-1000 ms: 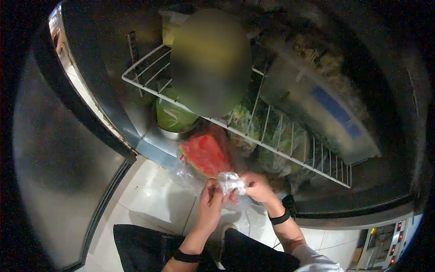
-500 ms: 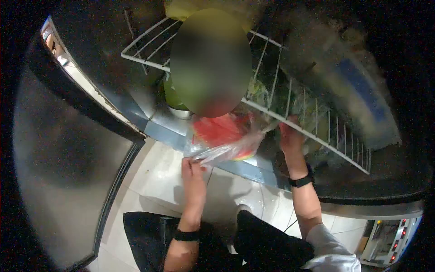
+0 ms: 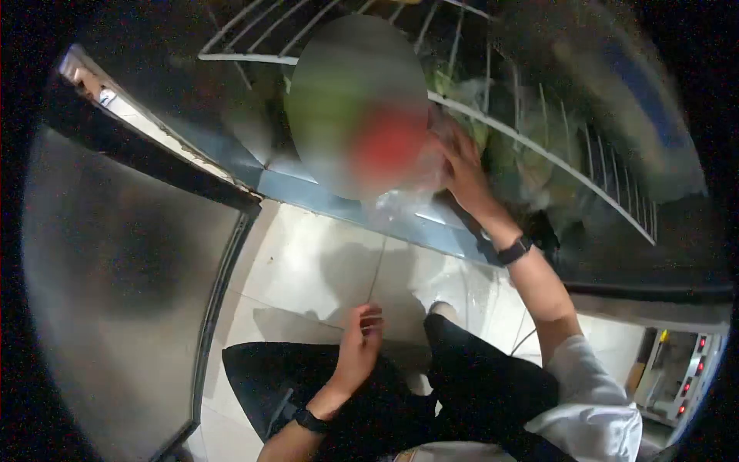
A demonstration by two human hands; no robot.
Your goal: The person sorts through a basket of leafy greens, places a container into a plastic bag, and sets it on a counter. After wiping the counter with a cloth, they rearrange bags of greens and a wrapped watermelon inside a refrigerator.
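Observation:
Low in the fridge, a red item (image 3: 385,146) is mostly hidden by a blurred oval; earlier it looked like cut watermelon. Clear plastic (image 3: 396,204) hangs loosely at its front and right side. My right hand (image 3: 464,165) reaches in under the wire shelf (image 3: 523,140), its fingers closed on the plastic beside the red item. My left hand (image 3: 360,343) is back over my lap, away from the fridge, its fingers curled in with nothing visible in them.
The fridge door (image 3: 131,262) stands open at the left. Bagged green produce (image 3: 546,165) lies under the shelf at the right. The tiled floor (image 3: 308,254) lies below the fridge edge (image 3: 308,192). A device with red lights (image 3: 677,377) is at the lower right.
My left hand has let go of the plastic and drawn back toward my lap. My right hand has moved up and left, to the side of the red item. The view has shifted downward.

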